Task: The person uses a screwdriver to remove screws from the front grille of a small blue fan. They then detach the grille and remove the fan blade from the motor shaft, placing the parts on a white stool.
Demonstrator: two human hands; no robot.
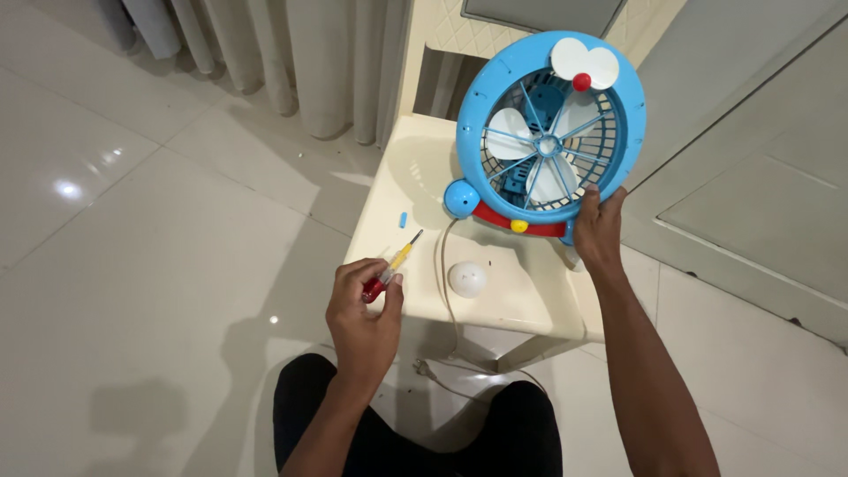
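Note:
A round blue cartoon-cat table fan (550, 132) with white blades stands tilted on a cream plastic chair (415, 177). My right hand (599, 228) grips its lower right rim and holds it up. My left hand (362, 309) is closed around a small screwdriver (395, 265) with a red and yellow handle, tip pointing up toward the fan, over the chair's front left corner. A white dome-shaped cap (467, 278) lies on the seat between my hands.
A tiny blue piece (403, 218) lies on the seat at the left. The fan's white cord (444, 291) runs off the seat down to a plug (425, 368) on the tiled floor. Curtains hang behind the chair; my dark-trousered knees are below.

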